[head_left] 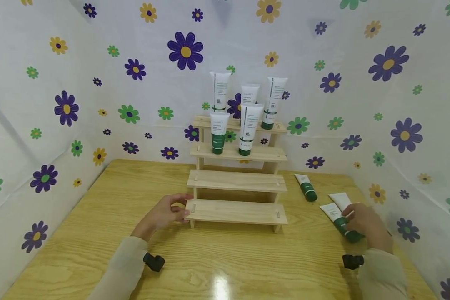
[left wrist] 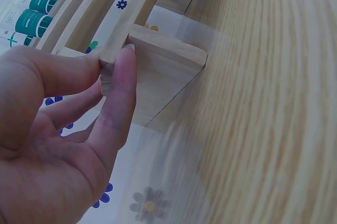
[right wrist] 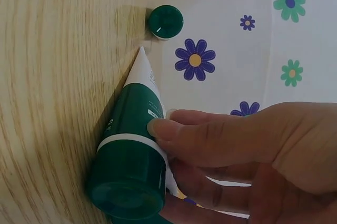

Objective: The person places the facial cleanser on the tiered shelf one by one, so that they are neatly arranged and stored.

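My left hand pinches the left end of the bottom step of a tiered wooden display stand; in the left wrist view thumb and fingers meet at the corner of the step. At the right, my right hand is at a white and green squeeze tube lying on the table. Its fingertips touch the tube's side near the green cap; I cannot tell whether they grip it. A second tube lies beside it, mostly hidden by the hand.
Another tube lies right of the stand. Several tubes stand upright on the upper two steps, among them a front one and a tall one. Flower-patterned white sheeting rises behind and at both sides of the wooden table.
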### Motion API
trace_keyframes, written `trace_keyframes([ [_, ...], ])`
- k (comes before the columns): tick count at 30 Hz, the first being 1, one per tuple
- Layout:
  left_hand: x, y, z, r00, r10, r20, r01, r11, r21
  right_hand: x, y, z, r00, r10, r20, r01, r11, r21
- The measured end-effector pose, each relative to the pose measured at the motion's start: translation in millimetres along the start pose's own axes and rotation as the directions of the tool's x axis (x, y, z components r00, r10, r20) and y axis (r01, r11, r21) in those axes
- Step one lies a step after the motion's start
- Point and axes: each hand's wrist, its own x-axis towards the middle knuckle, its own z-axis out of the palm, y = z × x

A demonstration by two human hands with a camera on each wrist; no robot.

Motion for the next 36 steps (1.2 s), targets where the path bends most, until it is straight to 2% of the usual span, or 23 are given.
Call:
trace_keyframes([
  [5,1.7,-2.3,0.7,1.000,-0.010,-0.011,0.010,1.000,0.012,1.3,3.0,1.9,1.000,-0.003,0.001,0.003,1.000,-0.026],
  [14,3.9,-3.9,0.5,1.000,0.000,0.003,0.000,1.000,0.004,-4.7,-0.1,2.5,0.999,0.050,-0.011,-0.050,0.998,-0.026],
  [20,3.3,-3.5,0.3,1.000,0.006,0.006,-0.006,1.000,-0.001,-3.1,-0.3,5.5,0.998,0.053,0.020,-0.053,0.999,-0.004],
  [27,1.1,-0.2,2.9,1.000,-0.023,-0.003,0.023,1.000,-0.004,-3.0,0.1,5.5,0.998,0.046,0.051,-0.045,0.999,-0.011],
  [36,3.3,-1.0,1.6,1.000,-0.003,0.004,0.003,1.000,-0.009,-1.3,-2.1,4.4,0.996,0.049,0.071,-0.049,0.999,0.001],
])
